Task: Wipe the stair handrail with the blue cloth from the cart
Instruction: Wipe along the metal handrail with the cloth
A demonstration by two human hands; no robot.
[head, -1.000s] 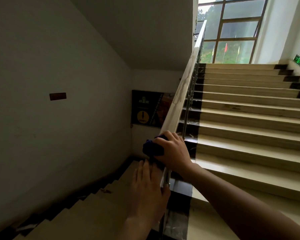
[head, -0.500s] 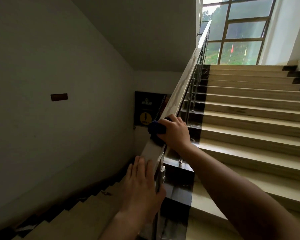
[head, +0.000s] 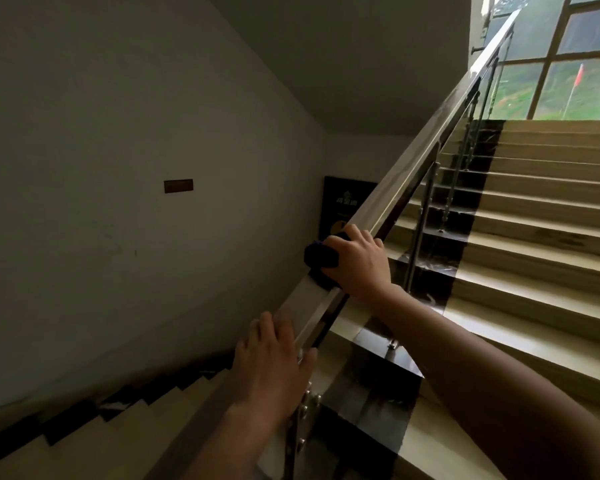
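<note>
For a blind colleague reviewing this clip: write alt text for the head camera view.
A person's right hand grips a blue cloth on the sloping metal handrail; the left hand rests on the rail lower down. Tan stairs climb toward a window.

Dim grey wall [head: 101,168], beige steps [head: 541,237], bright window [head: 575,64] at top.
</note>
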